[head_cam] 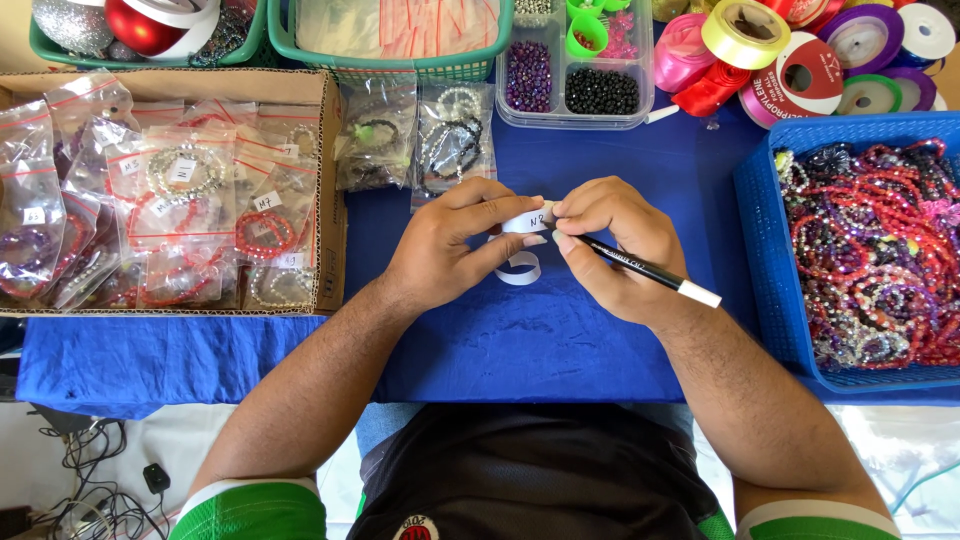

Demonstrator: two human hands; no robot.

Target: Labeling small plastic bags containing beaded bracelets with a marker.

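Note:
Over the blue tablecloth (520,330), both hands meet at a curling strip of white paper tape (524,262). My left hand (450,245) pinches the strip's upper end, which bears a handwritten mark, between thumb and fingers. My right hand (615,245) touches the same end with its fingertips and also holds a black pen (645,268) with a white cap, pointing right and toward me. The rest of the strip loops down below the fingers.
A cardboard box (328,180) of bagged bracelets lies at the left. Two bagged bracelets (425,140) lie ahead. A clear bead organizer (570,85) and ribbon spools (790,50) sit behind. A blue basket (760,260) of bead strands stands at the right.

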